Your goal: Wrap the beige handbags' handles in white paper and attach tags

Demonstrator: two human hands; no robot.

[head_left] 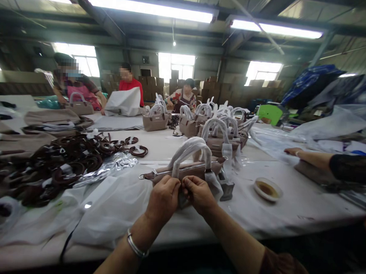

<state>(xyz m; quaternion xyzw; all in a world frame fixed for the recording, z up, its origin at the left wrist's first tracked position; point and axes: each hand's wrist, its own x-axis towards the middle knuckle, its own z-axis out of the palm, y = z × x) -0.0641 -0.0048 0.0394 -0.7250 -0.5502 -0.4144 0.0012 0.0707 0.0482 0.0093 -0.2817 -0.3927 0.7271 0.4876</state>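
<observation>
A taupe handbag [189,170] with a zipped top stands on the table right in front of me. White wrapping [187,147] covers its upright handles. My left hand [163,198] is closed in a pinch at the lower end of the near handle's wrapping. Beside it, my right hand [200,195] pinches at the same spot, its fingertips almost meeting the left ones. The fingers hide the handle's base and much of the bag's front. A loose white wrap [213,184] hangs at the bag's right side, by a small grey block-like thing [227,190].
Several wrapped-handle handbags [219,144] crowd behind. Coiled brown straps [75,158] pile up at left, beside clear plastic [111,166] and white sheeting [116,206]. A shallow dish [268,189] with brown contents sits right, near another person's arm [314,159]. Several people work across the table [158,146].
</observation>
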